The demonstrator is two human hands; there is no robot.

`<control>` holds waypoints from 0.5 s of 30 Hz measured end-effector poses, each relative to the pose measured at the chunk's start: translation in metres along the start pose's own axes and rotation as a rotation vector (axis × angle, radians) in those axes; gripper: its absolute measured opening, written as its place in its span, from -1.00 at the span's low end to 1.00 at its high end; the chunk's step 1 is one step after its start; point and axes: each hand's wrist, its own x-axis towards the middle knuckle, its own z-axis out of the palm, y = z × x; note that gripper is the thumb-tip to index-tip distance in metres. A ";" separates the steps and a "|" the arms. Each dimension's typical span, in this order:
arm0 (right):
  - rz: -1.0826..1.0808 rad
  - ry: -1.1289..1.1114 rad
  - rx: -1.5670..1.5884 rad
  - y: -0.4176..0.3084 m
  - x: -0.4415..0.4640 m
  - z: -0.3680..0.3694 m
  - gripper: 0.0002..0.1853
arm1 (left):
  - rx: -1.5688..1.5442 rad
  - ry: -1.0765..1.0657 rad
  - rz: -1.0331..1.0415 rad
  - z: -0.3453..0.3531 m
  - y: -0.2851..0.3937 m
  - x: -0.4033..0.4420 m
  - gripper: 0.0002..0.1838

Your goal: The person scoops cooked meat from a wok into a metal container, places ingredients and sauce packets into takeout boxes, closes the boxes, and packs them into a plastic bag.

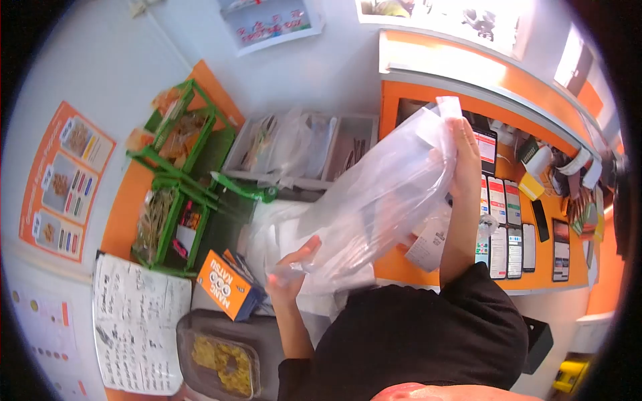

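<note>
A large, clear plastic bag (pixel 364 207) is stretched diagonally between my two hands. My right hand (pixel 463 148) is raised and closed on the bag's upper end, where a white edge sticks up past the fingers. Lower down, my left hand (pixel 292 271) grips the bag's other end, thumb pointing up and right. Beside my left hand stands an orange and blue box (pixel 229 286) printed "KATSU". A white printed receipt (pixel 428 247) shows behind the bag near my right forearm.
Green racks (pixel 190 157) with packets stand at left. A grey divided tray (pixel 348 144) holds plastic bags behind. Several phones (pixel 513 250) lie on the orange counter (pixel 575 260) at right. A dark container (pixel 221 357) with yellow food is at lower left, beside a handwritten whiteboard (pixel 137 327).
</note>
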 end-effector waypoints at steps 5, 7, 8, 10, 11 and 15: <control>0.029 0.008 0.044 0.002 -0.007 0.016 -0.73 | 0.161 -0.296 -0.512 -0.032 -0.021 -0.001 -0.14; 0.036 -0.083 0.059 0.007 -0.008 0.016 -0.73 | 0.453 -0.435 -0.705 -0.048 -0.051 0.005 -0.16; 0.054 -0.137 0.087 0.011 -0.007 0.014 -0.74 | 0.458 -0.484 -0.760 -0.040 -0.055 0.009 -0.18; 0.107 -0.133 0.130 0.012 -0.012 0.018 -0.75 | -0.108 -0.478 -0.683 -0.012 -0.068 0.012 -0.24; 0.141 -0.075 0.146 0.010 -0.018 0.028 -0.75 | 0.061 -0.505 -0.682 -0.009 -0.087 0.016 -0.30; 0.170 -0.056 0.231 0.008 -0.025 0.032 -0.75 | 0.292 -0.444 -0.570 0.009 -0.125 0.035 -0.50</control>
